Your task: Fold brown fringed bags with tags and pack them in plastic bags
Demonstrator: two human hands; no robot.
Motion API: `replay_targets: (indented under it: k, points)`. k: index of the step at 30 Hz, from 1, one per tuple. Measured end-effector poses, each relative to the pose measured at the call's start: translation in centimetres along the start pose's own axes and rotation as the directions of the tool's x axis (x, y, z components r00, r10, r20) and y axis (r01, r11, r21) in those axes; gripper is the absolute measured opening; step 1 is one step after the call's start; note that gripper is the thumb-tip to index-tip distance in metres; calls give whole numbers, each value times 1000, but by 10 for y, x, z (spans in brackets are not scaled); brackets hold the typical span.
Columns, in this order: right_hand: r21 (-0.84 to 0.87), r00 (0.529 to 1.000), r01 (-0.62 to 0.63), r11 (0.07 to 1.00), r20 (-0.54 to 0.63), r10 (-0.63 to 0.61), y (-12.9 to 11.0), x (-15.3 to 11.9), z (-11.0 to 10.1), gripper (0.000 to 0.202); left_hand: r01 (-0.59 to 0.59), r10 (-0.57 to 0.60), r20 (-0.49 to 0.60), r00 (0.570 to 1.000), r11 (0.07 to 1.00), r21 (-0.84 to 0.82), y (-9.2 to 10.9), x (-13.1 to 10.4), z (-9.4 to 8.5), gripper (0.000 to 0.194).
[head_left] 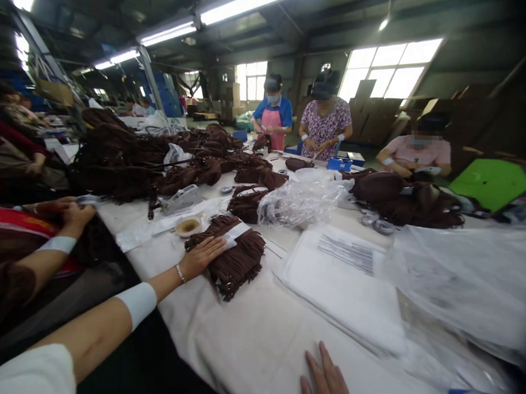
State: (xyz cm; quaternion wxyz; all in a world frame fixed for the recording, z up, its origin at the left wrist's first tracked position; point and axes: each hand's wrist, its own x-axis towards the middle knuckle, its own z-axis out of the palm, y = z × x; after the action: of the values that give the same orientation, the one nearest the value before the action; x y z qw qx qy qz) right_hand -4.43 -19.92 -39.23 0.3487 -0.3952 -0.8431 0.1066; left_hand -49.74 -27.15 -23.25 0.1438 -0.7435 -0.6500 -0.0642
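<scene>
My left hand [201,258] lies flat on a dark brown fringed bag [239,256], fingers stretched out over a white strip [236,233] wrapped across it. The bag rests on the white-covered table [223,345]; small metal bits glint along its lower edge. At the bottom of the view my right hand [327,378] is partly cut off, its fingers spread just over or on the table cover, holding nothing. Right beside the bag is a roll of tape [188,225]. A stack of white sheets [341,286] lies between the bag and the right side.
Brown bags [122,157] are heaped at the back left, more [401,196] at the right. Crumpled clear plastic [303,201] lies mid-table, and plastic sheets [462,284] cover the right. A co-worker's hands [75,210] are close on my left; several people work across the table.
</scene>
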Motion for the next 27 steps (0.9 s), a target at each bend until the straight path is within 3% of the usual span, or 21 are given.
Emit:
replay_targets:
  k: [4, 8, 11, 13, 14, 16, 17, 19, 20, 22, 23, 25, 27]
  points:
    - [-34, 999, 34, 999, 5, -33, 0, 0, -1, 44, -29, 28, -66, 997, 999, -22, -2, 18, -9, 46]
    - [33, 1000, 20, 999, 14, -21, 0, 0, -4, 43, -99, 101, -151, 983, 995, 21, 11, 37, -44, 49]
    - [206, 995, -63, 976, 84, 46, 0, 5, -14, 41, -131, 140, -229, 963, 990, 54, 49, 48, -77, 50]
    - [360, 961, -252, 898, 206, 186, -2, 11, -31, 43, -142, 152, -271, 951, 988, 56, 90, 51, -91, 51]
    - [440, 919, -379, 814, 278, 278, -4, 14, -42, 45, -154, 161, -283, 946, 987, 49, 114, 52, -92, 51]
    - [614, 809, -584, 531, 386, 444, -10, 20, -67, 52, -187, 184, -269, 945, 982, 14, 167, 52, -80, 51]
    - [693, 758, -624, 360, 425, 495, -13, 22, -79, 56, -206, 196, -240, 951, 978, -17, 195, 50, -68, 50]
    - [791, 698, -606, 81, 480, 531, -18, 24, -98, 62, -239, 224, -141, 964, 965, -103, 251, 45, -36, 48]
    - [808, 680, -590, -2, 498, 538, -18, 24, -104, 63, -244, 233, -82, 969, 957, -156, 275, 42, -19, 48]
    - [800, 645, -597, -61, 525, 556, -15, 21, -109, 58, -237, 253, 26, 967, 934, -266, 311, 36, 8, 52]
    - [792, 627, -608, -58, 524, 576, -12, 18, -110, 57, -237, 272, 67, 960, 916, -324, 320, 35, 16, 55]
    - [768, 603, -640, -27, 523, 602, -1, 12, -110, 61, -257, 342, 113, 933, 852, -455, 316, 33, 22, 62]
    - [724, 565, -690, 9, 531, 632, 11, 8, -113, 69, -264, 378, 95, 921, 784, -562, 289, 33, 17, 64]
